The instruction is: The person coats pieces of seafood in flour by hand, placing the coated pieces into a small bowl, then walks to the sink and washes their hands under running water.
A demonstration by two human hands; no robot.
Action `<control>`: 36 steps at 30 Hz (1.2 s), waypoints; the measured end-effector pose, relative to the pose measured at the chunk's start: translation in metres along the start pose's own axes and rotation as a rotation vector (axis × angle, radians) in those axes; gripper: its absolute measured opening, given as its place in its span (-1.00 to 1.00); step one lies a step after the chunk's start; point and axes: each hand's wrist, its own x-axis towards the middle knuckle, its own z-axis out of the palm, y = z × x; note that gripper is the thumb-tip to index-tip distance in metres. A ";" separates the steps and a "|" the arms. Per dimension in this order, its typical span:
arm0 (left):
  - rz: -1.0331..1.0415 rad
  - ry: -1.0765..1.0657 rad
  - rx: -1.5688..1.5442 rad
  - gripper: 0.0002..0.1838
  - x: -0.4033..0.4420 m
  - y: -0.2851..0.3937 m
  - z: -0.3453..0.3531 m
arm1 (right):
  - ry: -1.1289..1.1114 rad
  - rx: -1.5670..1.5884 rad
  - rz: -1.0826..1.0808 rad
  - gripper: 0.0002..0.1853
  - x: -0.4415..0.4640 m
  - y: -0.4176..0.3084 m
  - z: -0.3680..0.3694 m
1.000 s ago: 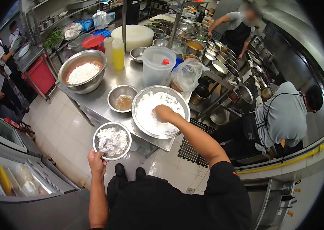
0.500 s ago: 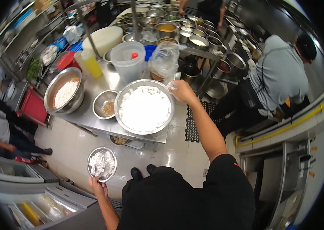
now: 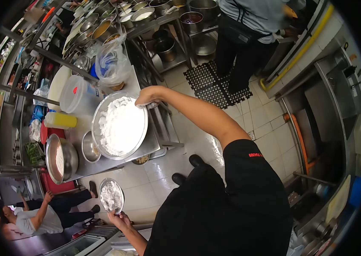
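My left hand (image 3: 120,220) is closed on the near rim of a small metal bowl (image 3: 121,197), held out beyond the table's front edge. Flour-coated pieces (image 3: 111,196) fill that bowl; their kind cannot be made out. My right hand (image 3: 149,96), its fingers whitened and seemingly in a thin clear glove, grips the right rim of a large metal bowl (image 3: 125,156) on the steel table. White flour (image 3: 122,126) heaps inside it. Close by on the left stands a smaller metal bowl (image 3: 90,149).
On the steel table (image 3: 152,143) are a deep bowl (image 3: 70,158), a clear plastic tub (image 3: 71,96), a yellow bottle (image 3: 61,120) and a plastic bag (image 3: 114,64). Pots crowd the back. A co-worker (image 3: 248,36) stands beyond a black mat (image 3: 208,81); another person (image 3: 43,217) is at lower left.
My view has turned to the right, so the table now appears further left and tilted. Both hands stay at their bowls' rims.
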 end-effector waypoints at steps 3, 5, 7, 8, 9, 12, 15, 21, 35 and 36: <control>0.008 -0.011 0.029 -0.89 -0.006 0.000 0.013 | 0.315 -0.070 -0.039 -0.69 -0.031 0.031 -0.012; -0.021 -0.019 0.022 -0.87 -0.001 -0.007 0.024 | 0.310 0.103 -0.038 -0.63 -0.022 0.085 -0.049; -0.018 -0.027 -0.015 -0.85 0.002 -0.013 0.018 | 0.362 0.204 -0.053 -0.77 -0.079 0.099 -0.064; -0.014 -0.042 -0.049 -0.83 0.005 -0.017 0.013 | 0.460 0.277 -0.052 -0.76 -0.087 0.119 -0.069; -0.017 -0.035 -0.055 -0.83 0.008 -0.019 0.007 | 0.516 0.274 -0.025 -0.75 -0.101 0.134 -0.076; -0.073 -0.097 -0.122 -0.76 0.015 -0.023 -0.017 | 0.586 0.330 0.098 -0.70 -0.118 0.193 -0.087; -0.078 -0.067 -0.123 -0.77 0.010 -0.020 -0.018 | 0.728 0.282 0.187 -0.63 -0.092 0.254 -0.077; -0.008 -0.006 -0.142 -0.75 -0.001 -0.011 0.004 | 0.799 0.132 0.358 -0.52 -0.010 0.281 -0.021; 0.120 0.236 -0.125 -0.74 -0.020 0.009 0.034 | 0.541 0.187 0.388 -0.59 0.203 0.278 0.087; 0.104 0.237 -0.136 -0.75 -0.021 0.006 0.032 | 0.531 0.234 0.386 -0.61 0.214 0.275 0.090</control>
